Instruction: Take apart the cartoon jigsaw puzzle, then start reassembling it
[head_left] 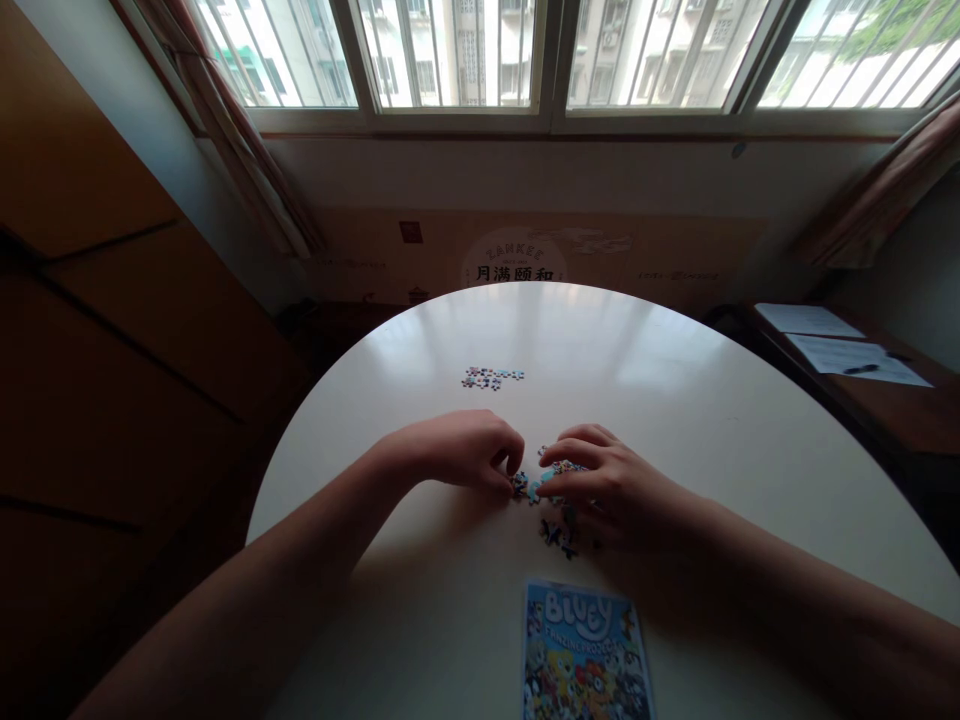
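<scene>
Both my hands rest on a round white table (pixel 675 400), meeting over a small heap of loose jigsaw pieces (pixel 559 535). My left hand (pixel 457 452) is curled, thumb and forefinger pinched on a small puzzle piece (pixel 519 484). My right hand (pixel 611 480) lies over the heap, fingers pressed down on a pale blue piece (pixel 541 486) beside the left fingertips. Part of the heap is hidden under my right palm. A small joined strip of pieces (pixel 491 377) lies further back on the table, apart from both hands.
A colourful Bluey picture card (pixel 585 650) lies flat at the table's near edge. Behind the table are a window, curtains and a printed cardboard panel (pixel 517 262). A dark side desk (pixel 885 410) with papers (pixel 855 355) and a pen stands at the right. Brown cabinets fill the left.
</scene>
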